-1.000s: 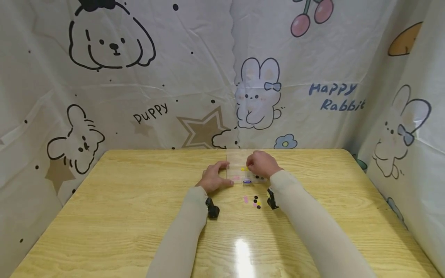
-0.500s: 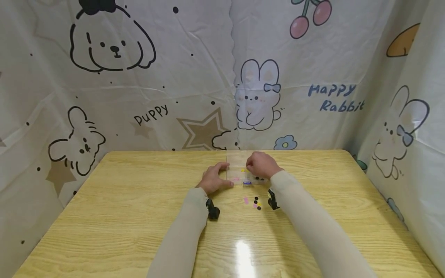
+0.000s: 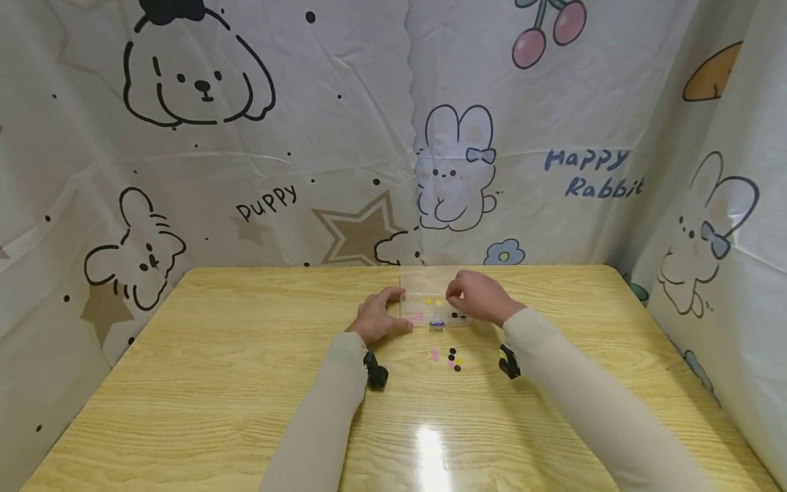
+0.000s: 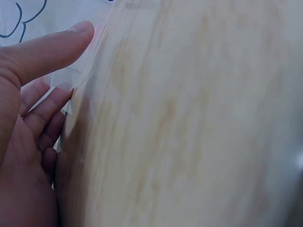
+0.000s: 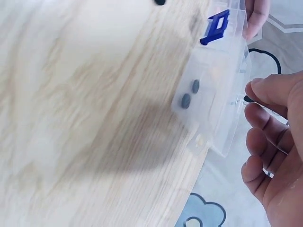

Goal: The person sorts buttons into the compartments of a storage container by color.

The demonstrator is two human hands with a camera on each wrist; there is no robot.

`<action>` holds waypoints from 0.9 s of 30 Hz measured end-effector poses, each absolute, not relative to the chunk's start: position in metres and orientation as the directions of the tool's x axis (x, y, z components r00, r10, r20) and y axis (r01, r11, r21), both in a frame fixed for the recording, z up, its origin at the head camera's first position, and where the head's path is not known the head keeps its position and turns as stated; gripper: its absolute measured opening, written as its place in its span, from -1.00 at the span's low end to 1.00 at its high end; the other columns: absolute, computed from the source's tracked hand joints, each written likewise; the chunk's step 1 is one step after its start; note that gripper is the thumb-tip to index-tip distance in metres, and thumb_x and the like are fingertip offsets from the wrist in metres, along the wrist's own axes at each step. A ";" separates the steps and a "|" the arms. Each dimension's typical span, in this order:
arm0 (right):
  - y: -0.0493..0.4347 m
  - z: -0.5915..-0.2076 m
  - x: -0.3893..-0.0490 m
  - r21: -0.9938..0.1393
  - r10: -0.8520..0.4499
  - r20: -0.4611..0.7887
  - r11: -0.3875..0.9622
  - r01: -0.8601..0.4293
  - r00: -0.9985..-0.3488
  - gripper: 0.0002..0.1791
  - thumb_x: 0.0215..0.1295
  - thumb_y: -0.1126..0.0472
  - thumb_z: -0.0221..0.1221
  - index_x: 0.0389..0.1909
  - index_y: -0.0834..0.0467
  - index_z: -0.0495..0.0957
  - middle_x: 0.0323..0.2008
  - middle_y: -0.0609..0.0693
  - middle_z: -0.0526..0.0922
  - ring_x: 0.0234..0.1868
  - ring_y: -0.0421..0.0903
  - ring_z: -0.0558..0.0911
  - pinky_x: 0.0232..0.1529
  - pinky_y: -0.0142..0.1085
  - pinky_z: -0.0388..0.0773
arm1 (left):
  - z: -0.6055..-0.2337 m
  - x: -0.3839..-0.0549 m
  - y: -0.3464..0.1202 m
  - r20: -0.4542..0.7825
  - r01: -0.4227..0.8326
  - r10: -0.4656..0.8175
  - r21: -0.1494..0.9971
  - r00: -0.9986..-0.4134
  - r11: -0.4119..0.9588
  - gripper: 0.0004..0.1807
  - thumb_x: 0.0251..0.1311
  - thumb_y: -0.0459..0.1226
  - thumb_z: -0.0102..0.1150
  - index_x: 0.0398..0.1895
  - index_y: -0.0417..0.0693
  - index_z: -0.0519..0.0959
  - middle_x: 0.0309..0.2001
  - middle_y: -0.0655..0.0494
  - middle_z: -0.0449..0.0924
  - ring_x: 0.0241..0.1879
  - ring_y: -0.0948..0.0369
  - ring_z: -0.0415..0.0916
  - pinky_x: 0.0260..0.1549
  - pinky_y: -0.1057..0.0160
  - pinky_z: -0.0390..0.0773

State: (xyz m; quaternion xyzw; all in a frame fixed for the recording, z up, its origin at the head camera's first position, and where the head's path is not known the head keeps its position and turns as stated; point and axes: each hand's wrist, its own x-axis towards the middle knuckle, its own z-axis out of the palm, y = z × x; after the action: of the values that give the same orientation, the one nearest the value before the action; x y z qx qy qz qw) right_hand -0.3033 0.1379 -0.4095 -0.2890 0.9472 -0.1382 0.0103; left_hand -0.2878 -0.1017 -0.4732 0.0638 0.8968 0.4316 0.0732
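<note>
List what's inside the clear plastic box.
Inside the clear plastic box lie two small yellow pieces, two round black pieces and pink pieces too blurred to count. In the head view, the right hand hides whatever lies rear right.

Moderate, soft illumination is noted in the head view. The tabletop (image 3: 246,355) is marked near its front edge by an elongated white glare (image 3: 432,458), consistent with light from above. A faint shadow is cast beside the right sleeve (image 3: 584,376); the printed cloth (image 3: 369,137) is dimmed at its right-hand fold. In the left wrist view, wood grain is blurred and washed out, and the right edge is darkened. In the right wrist view, the upper left is overexposed, a diffuse shadow is cast, and the clear box (image 5: 215,90) is rendered with low contrast.
</note>
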 end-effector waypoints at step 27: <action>0.146 -0.412 -0.254 -0.191 -0.697 0.130 0.680 -0.708 -0.705 -0.92 0.26 0.24 0.31 -0.27 0.07 0.76 -0.28 -0.11 0.63 -0.30 -0.19 0.63 -0.24 -0.29 0.62 | -0.472 -0.287 -0.103 -0.077 0.054 0.176 0.771 -0.981 0.635 -0.17 -0.02 -0.12 0.52 0.38 0.16 0.38 0.35 0.12 0.47 0.40 0.00 0.22 0.43 -0.11 0.12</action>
State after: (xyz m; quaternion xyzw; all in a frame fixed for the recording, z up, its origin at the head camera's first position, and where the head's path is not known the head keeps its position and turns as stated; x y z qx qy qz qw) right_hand -0.2537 0.1461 -0.4116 -0.3833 0.9163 -0.1139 -0.0232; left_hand -0.2872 -0.1027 -0.4724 0.0640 0.9013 0.4224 0.0724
